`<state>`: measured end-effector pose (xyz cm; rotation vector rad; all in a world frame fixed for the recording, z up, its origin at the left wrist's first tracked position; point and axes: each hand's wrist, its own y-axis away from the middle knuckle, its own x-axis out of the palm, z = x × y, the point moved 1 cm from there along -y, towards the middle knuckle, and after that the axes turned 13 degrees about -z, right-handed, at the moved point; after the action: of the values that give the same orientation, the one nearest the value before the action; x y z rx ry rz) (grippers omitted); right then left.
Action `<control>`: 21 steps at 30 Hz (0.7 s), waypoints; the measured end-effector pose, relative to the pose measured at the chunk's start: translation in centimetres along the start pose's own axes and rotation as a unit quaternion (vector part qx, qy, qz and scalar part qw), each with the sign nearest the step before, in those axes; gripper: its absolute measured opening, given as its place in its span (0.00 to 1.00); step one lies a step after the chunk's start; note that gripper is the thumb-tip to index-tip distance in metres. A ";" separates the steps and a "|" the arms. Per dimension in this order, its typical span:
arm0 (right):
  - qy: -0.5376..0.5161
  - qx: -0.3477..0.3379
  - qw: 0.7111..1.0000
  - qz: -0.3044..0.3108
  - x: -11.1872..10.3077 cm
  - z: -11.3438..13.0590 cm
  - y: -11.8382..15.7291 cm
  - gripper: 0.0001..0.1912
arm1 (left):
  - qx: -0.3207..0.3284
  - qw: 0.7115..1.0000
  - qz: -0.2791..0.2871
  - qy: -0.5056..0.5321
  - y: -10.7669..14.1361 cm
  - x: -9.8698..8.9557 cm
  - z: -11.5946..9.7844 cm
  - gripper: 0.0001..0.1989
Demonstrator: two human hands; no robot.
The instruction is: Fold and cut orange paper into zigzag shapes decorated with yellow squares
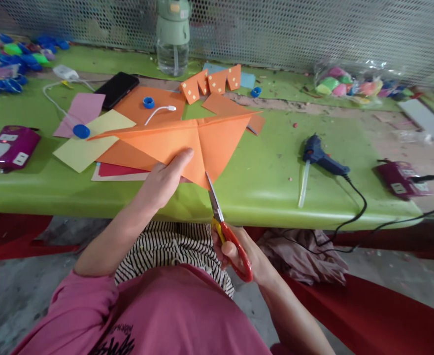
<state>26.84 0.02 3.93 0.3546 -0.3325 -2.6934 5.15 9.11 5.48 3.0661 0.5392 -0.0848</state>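
Note:
My left hand (170, 177) grips a folded sheet of orange paper (217, 143), thumb on top and the other fingers hidden beneath. The sheet is held above the table, with a crease running down its middle to a point at the bottom. In my right hand (235, 249) is a pair of scissors (217, 209) with red and yellow handles. Their blades point up and away from me, and the tip overlaps the paper's lower point near the crease. Orange zigzag pieces with pale dots (224, 80) stand on the table beyond the paper.
On the green table (268, 192) lie a phone (116, 90), yellow paper (80, 153), a blue glue gun (323, 155) with its cord, and two purple boxes, one left (12, 148) and one right (401, 178). A water bottle (173, 42) stands by the perforated metal panel (268, 29).

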 end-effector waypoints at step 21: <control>0.044 -0.033 0.998 -0.019 0.1 0.3 0.0 0.41 | -0.064 0.997 0.043 0.007 1.5 0.0 -1.4 0.18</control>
<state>26.66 0.05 4.22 0.4619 -0.2135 -2.7085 5.77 7.76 6.90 2.9614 0.3947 -0.0266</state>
